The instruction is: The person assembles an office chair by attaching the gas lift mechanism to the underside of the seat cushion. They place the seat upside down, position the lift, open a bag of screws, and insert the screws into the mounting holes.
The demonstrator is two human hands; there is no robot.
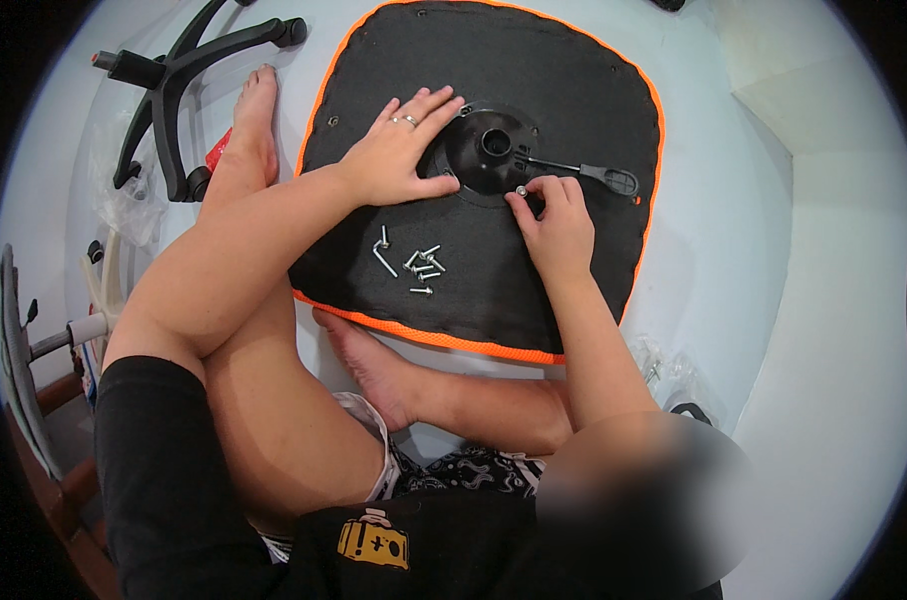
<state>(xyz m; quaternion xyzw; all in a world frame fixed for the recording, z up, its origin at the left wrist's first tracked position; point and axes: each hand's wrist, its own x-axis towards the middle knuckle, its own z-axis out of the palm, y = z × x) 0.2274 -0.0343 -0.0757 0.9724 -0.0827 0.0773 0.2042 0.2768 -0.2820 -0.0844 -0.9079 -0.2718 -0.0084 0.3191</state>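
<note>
A black chair seat with orange edging lies underside up in front of me. On its middle sits a round black tilt mechanism with a hollow socket, and a lever points right from it. My left hand rests on the mechanism's left rim, fingers spread and holding nothing. At its lower right edge my right hand pinches a small silver bolt between thumb and fingertips. How far the bolt sits in a hole I cannot tell. Several loose bolts and an L-shaped hex key lie nearer me.
A black star-shaped chair base with casters stands on the pale floor at the far left. Clear plastic wrapping lies below it. Another plastic bag is near my right arm. My bare legs flank the seat's left and near sides.
</note>
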